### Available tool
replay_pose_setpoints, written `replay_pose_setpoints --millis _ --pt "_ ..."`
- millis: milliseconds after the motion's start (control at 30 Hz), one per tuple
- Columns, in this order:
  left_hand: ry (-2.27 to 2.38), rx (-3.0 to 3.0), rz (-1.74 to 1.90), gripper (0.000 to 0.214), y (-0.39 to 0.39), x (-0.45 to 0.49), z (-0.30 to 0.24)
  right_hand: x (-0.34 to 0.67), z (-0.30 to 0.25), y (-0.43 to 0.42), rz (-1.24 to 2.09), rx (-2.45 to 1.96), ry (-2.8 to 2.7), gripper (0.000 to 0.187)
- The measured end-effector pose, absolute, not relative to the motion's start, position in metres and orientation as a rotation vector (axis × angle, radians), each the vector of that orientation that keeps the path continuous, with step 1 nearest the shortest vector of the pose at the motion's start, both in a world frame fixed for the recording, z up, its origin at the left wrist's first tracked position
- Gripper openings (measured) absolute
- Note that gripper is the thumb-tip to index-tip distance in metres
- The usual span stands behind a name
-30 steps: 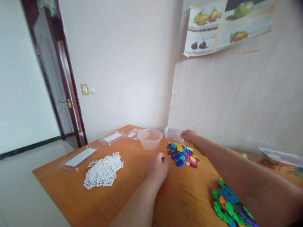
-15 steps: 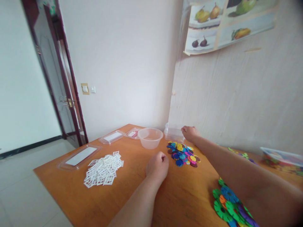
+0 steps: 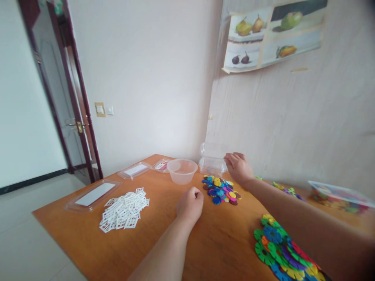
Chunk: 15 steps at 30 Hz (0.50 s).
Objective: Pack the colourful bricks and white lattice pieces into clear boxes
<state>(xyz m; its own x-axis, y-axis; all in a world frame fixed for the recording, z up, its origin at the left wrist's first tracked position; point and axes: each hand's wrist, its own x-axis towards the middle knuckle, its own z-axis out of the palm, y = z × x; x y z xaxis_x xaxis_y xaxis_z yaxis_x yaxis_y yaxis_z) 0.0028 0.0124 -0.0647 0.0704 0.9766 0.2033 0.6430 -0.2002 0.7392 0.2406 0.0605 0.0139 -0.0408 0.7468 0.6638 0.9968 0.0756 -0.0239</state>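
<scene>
My left hand (image 3: 190,205) rests on the table in a loose fist, with nothing showing in it. My right hand (image 3: 238,168) reaches to the back, its fingers closed at the right end of a clear plastic box (image 3: 213,150), tilted up above another clear plastic container (image 3: 211,166). Just below that hand lies a pile of small colourful round pieces (image 3: 221,189). Between the hands and the wall stands a translucent round bowl (image 3: 182,171). To the left of my left hand is a heap of white lattice pieces (image 3: 124,210).
Clear lids with white labels (image 3: 95,194) lie along the table's left edge. Under my right forearm spreads a pile of notched flower-shaped discs (image 3: 281,249). A tray of coloured pieces (image 3: 340,197) stands far right. The wall is behind the table (image 3: 222,242).
The upper clear box has risen and tilted up at my right hand. My left hand stays in a fist on the table. The view has shifted slightly to the right.
</scene>
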Motion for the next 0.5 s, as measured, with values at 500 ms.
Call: replay_pose_setpoints --millis 500 --pt "1.229 1.299 1.323 0.027 0.034 -0.005 -0.073 0.204 -0.014 -0.114 -0.479 -1.298 -2.005 0.022"
